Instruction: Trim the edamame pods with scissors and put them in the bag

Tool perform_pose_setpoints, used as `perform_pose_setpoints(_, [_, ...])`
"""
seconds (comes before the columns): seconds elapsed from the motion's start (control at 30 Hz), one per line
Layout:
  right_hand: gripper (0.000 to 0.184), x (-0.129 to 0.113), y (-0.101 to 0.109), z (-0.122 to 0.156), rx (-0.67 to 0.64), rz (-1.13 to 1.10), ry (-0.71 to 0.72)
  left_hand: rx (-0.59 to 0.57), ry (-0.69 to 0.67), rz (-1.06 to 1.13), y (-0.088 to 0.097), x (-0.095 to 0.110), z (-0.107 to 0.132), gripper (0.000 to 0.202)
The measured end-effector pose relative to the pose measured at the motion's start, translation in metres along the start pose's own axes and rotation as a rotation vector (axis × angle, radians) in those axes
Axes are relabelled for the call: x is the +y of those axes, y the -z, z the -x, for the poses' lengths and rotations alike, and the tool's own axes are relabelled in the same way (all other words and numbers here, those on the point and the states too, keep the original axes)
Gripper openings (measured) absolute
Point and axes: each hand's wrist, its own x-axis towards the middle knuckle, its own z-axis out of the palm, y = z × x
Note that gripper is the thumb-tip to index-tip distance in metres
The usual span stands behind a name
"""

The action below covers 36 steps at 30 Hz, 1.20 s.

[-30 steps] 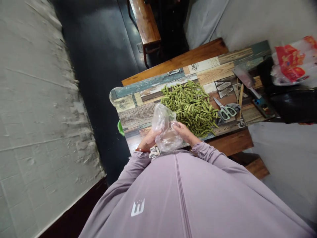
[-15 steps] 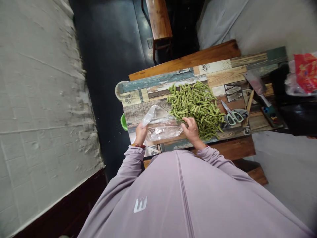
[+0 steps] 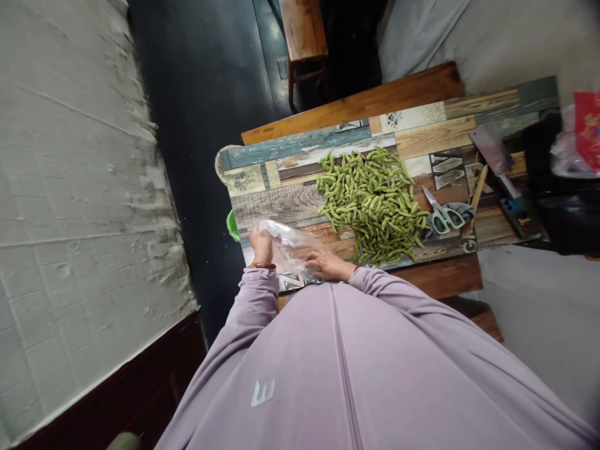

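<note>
My left hand (image 3: pixel 261 244) is closed on one end of a clear plastic bag (image 3: pixel 291 240) near the table's left front corner. My right hand (image 3: pixel 323 265) lies across the other end of the bag, its fingers stretched out over the plastic. The bag looks flattened and crumpled, with the table pattern showing through it. To the right of the bag, a spread pile of green soybean pods (image 3: pixel 372 203) rests on the table, apart from both hands.
The patterned table (image 3: pixel 276 206) also bears scissors (image 3: pixel 440 215) on a grey cloth, a wooden stick (image 3: pixel 477 194) and a cleaver (image 3: pixel 494 156). A red plastic bag (image 3: pixel 588 131) is at far right. A green container (image 3: pixel 232 226) shows beyond the left edge. Wooden benches (image 3: pixel 356 103) flank the table.
My right hand has moved left and closer to my body, off the pods' edge and onto the bag. The bag has come down flatter and nearer the front edge.
</note>
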Motion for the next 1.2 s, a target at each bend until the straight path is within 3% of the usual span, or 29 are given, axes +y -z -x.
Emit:
perform_pose_setpoints(0.13, [0.046, 0.004, 0.003, -0.003, 0.074, -0.061, -0.025, -0.007, -0.056, -0.117, 0.015, 0.008, 0.004, 0.045])
perform_pose_setpoints(0.23, [0.043, 0.001, 0.009, -0.007, 0.183, -0.097, -0.093, 0.055, -0.317, -0.388, 0.027, 0.011, 0.034, 0.069])
perform_pose_setpoints(0.3, [0.043, -0.004, 0.015, -0.010, 0.249, -0.116, -0.116, 0.143, -0.507, -0.507, 0.026, 0.011, 0.063, 0.059])
perform_pose_setpoints(0.33, [0.044, -0.007, 0.018, -0.011, 0.266, -0.125, -0.111, 0.125, -0.584, -0.527, 0.022, 0.009, 0.077, 0.050])
perform_pose_setpoints(0.47, [0.055, -0.010, 0.029, -0.021, 0.265, -0.142, -0.065, -0.257, -0.767, -0.590, -0.015, -0.006, 0.110, 0.036])
perform_pose_setpoints(0.6, [0.059, 0.011, 0.042, -0.039, 0.304, -0.102, -0.190, -0.393, -0.662, -0.766, -0.041, -0.024, 0.100, 0.045])
perform_pose_setpoints(0.67, [0.057, 0.025, 0.052, -0.049, 0.346, -0.073, -0.290, -0.440, -0.648, -0.850, -0.040, -0.029, 0.087, 0.043])
perform_pose_setpoints(0.8, [0.058, 0.040, 0.068, -0.064, 0.379, -0.056, -0.372, -0.414, -0.670, -0.925, -0.034, -0.022, 0.067, 0.041])
perform_pose_setpoints(1.0, [0.040, 0.007, 0.062, -0.056, 0.494, -0.089, -0.313, -0.361, -0.776, -0.788, -0.052, 0.007, 0.061, 0.040])
perform_pose_setpoints(1.2, [0.024, -0.017, 0.056, -0.001, 0.629, -0.090, -0.252, -0.366, -0.738, -0.838, -0.076, 0.003, 0.044, 0.057])
